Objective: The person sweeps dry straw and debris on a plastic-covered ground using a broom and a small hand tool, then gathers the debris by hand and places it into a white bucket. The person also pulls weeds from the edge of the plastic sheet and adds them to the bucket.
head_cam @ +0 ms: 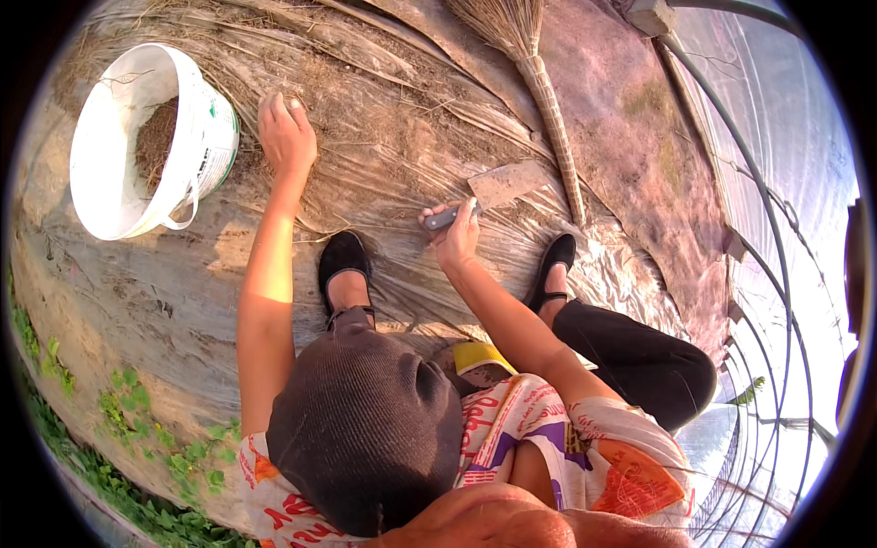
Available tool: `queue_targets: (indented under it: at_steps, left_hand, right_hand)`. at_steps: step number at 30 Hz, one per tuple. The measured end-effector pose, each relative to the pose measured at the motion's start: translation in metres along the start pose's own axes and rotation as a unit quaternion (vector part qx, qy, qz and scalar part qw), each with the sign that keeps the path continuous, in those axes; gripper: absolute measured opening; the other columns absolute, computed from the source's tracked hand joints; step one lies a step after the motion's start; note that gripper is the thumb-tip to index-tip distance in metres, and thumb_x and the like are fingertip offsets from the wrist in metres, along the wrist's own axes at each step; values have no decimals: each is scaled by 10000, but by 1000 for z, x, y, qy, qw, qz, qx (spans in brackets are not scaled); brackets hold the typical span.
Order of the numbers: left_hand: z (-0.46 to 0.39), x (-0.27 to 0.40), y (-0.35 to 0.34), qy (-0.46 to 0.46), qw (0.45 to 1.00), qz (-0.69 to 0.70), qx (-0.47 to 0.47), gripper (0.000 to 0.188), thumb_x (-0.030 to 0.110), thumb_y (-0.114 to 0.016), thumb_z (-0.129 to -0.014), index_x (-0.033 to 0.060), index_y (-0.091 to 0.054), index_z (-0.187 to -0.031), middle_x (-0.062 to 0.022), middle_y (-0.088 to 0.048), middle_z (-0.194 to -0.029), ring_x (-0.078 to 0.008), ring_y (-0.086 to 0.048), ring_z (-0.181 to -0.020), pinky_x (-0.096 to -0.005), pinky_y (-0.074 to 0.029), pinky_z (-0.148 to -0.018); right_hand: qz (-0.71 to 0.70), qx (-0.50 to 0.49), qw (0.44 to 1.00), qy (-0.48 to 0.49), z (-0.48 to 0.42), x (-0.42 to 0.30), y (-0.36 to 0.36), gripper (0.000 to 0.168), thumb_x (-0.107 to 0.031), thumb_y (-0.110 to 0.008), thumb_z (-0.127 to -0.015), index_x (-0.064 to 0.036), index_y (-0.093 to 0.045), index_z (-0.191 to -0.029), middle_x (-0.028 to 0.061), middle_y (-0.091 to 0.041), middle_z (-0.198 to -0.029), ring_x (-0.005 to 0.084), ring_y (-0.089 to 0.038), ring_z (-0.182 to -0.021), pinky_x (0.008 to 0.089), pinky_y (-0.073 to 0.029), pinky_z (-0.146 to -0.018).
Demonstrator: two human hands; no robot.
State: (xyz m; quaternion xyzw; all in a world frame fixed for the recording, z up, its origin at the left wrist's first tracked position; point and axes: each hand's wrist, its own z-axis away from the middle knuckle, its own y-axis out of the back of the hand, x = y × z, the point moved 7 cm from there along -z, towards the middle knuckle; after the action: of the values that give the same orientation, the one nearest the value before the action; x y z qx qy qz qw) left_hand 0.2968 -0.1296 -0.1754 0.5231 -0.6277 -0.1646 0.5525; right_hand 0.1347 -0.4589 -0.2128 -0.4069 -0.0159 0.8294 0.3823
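Observation:
In my right hand [455, 229] is the dark riveted handle of a cleaver [507, 186]. Its broad, dirt-smeared blade points to the right, low over the ground sheeting. My left hand [288, 137] is held low near the ground with curled fingers, just right of a white plastic bucket [127, 205]. Whether anything is between those fingers is hidden. Inside the bucket lies brown soil or dry plant litter [156, 144]. Wrinkled plastic sheeting [390, 144], strewn with soil and straw, covers the ground before me.
A straw broom [551, 109] lies beyond the cleaver blade. Reddish ground cloth [637, 137] stretches to the right, up to curved greenhouse hoops [760, 171] under clear film. Green plants [185, 459] grow at lower left. My feet in black shoes [344, 257] stand apart.

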Motion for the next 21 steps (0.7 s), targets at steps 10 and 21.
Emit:
queue_targets:
  at_steps: [10,21]
  left_hand:
    - [-18,-31,-38,19,982,-157,-102,579,388,-297,-1069,32,-347,-1523,-139,-295,-1614,-285,-224,-1512,-427,-152,-1252]
    - [-29,43,-92,-112,984,-30,-135,576,372,-285,-1080,37,-287,-1548,-153,-270,-1619,-300,-235,-1505,-430,-165,-1256]
  right_hand:
    - [85,-133,984,-79,18,52,-76,389,-443,-434,-1064,-60,-464,-1001,112,-594,-741,270,-677,-640,390,-603,-590]
    - [120,-137,980,-79,9,74,-95,358,-408,-451,-1065,-54,-445,-1009,116,-602,-750,254,-685,-651,364,-601,-588]
